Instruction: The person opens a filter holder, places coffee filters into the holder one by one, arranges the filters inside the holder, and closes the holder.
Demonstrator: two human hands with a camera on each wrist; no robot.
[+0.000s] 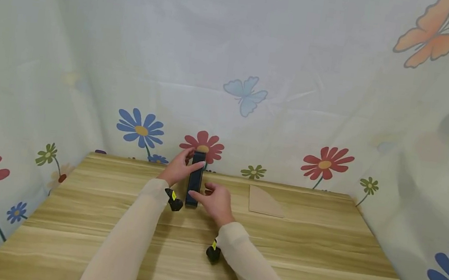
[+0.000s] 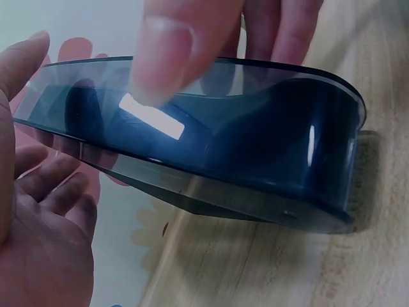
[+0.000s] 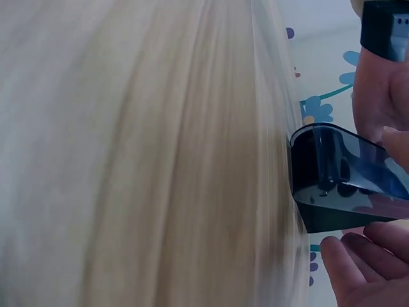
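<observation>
A: What lies around you there?

B: You have a long, narrow, dark blue see-through plastic piece [image 1: 195,181] standing on end on the wood-grain tabletop [image 1: 299,247]. Take the plastic piece as the landmark: a tan, flat, quarter-round card [image 1: 264,203] lies well apart to its right, and a white cloth printed with flowers [image 1: 186,37] rises just behind it, one red flower [image 1: 188,141] partly covered by its top.

A: And in the way?

B: Mostly your own hands. Your left hand [image 1: 178,170] grips the upper part, thumb across the front, fingers at the left side. Your right hand [image 1: 219,203] holds it lower down, thumb on the front, other fingers curled at the right side; I can't tell how firmly those press. Two black wrist cameras [image 1: 176,203] with yellow patches hang nearer you than the piece.

A: What's its make like?

B: Your plastic is smooth and glossy, with a bright glare streak, thin dark rims and a rounded lower end. Under it, the tabletop shows streaky, pale brown grain; behind it, the cloth is softly creased.
</observation>
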